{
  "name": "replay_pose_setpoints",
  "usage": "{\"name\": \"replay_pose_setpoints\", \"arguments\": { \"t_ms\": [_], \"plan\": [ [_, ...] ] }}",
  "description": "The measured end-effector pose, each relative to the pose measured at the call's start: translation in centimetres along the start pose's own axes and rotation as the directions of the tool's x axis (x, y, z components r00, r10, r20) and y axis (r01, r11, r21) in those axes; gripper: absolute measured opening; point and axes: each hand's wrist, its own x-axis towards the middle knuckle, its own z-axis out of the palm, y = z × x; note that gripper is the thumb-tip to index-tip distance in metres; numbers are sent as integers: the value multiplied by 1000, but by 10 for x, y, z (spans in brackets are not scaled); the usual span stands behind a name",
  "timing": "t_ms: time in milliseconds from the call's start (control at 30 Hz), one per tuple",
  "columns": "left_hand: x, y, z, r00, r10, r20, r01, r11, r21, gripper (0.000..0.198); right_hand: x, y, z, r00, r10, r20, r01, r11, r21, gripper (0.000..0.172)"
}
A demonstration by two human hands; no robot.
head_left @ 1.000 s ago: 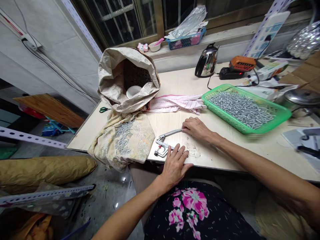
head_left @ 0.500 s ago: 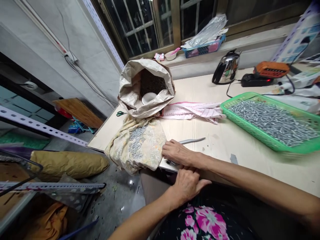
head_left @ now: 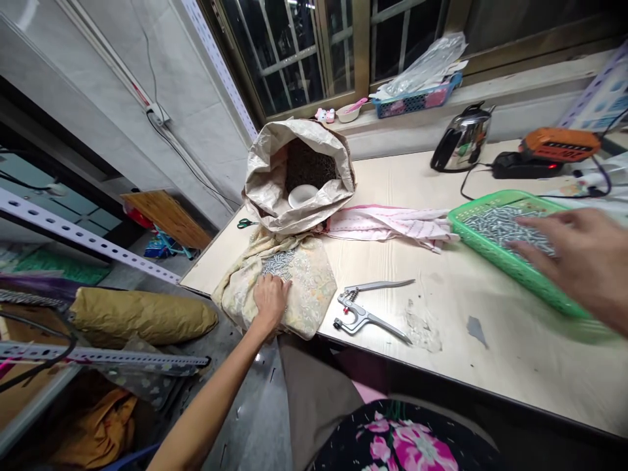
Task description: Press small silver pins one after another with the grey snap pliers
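My left hand [head_left: 269, 297] rests on a yellowish cloth [head_left: 304, 288] that hangs over the table's near-left edge, its fingers curled over a small pile of metal pieces [head_left: 276, 261] lying on the cloth. My right hand [head_left: 574, 255] hovers with its fingers spread over the near side of a green basket [head_left: 495, 258] filled with small silvery metal parts; it holds nothing. A metal plier-like hand tool [head_left: 366, 307] lies open on the table between my two hands, touched by neither.
A crumpled paper sack [head_left: 275, 190] with dark contents and a white bowl [head_left: 303, 195] stands behind the cloth. Pink-white fabric [head_left: 387, 222], scissors [head_left: 245, 224], a kettle [head_left: 464, 140] and an orange charger [head_left: 559, 144] sit further back. Perforated metal rails [head_left: 73, 232] lie at left.
Both hands left the plier tool. My left hand moved left onto the cloth and metal pieces; my right hand swung right over the green basket. The camera turned left.
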Motion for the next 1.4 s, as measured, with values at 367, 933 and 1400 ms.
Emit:
{"name": "replay_pose_setpoints", "arguments": {
  "t_ms": [367, 933, 1400],
  "plan": [
    [25, -2, 1, 979, -71, 190, 82, 995, -54, 21, -53, -147, 102, 716, -92, 692, -7, 990, 139, 15],
    [-2, 20, -33, 975, 101, 198, 48, 774, -631, 22, -74, -143, 128, 828, -200, 524, 168, 980, 109, 19],
    [-52, 78, -18, 894, 172, 413, 316, 411, -855, 36, -74, -146, 121, 814, -299, 499, 332, 943, 25, 20]
  ]
}}
